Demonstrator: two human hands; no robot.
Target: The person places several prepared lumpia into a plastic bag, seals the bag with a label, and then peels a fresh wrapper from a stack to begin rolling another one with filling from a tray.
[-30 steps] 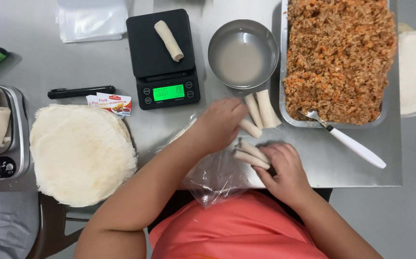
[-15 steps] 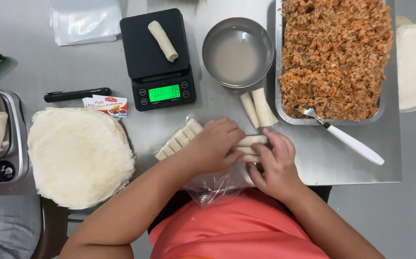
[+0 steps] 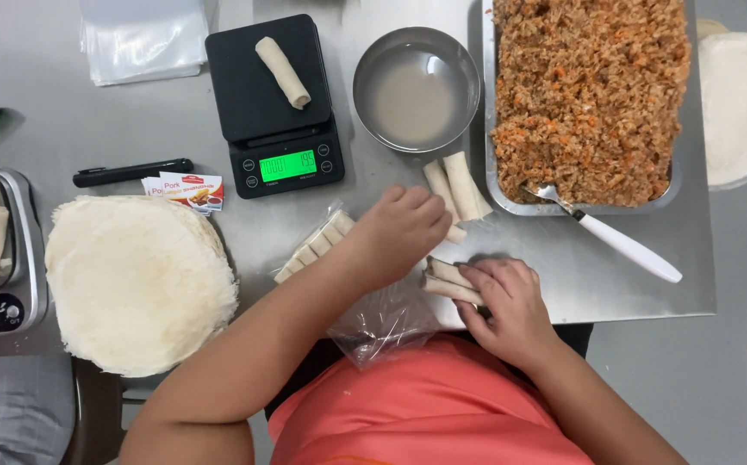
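Near the steel table's [image 3: 632, 297] front edge, our right hand [image 3: 504, 301] grips two pale rolled spring rolls [image 3: 448, 282]. Our left hand [image 3: 399, 228] curls over another pale roll [image 3: 454, 233], mostly hiding it; a clear plastic bag [image 3: 382, 319] lies partly under our forearm.

Food-prep kitchen (steel table [image 3: 563, 293], scale [image 3: 274, 103])

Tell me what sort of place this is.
Likely a small food-prep kitchen making spring rolls: a steel table, a tray of minced filling, a stack of round wrappers and a digital scale weighing one roll.
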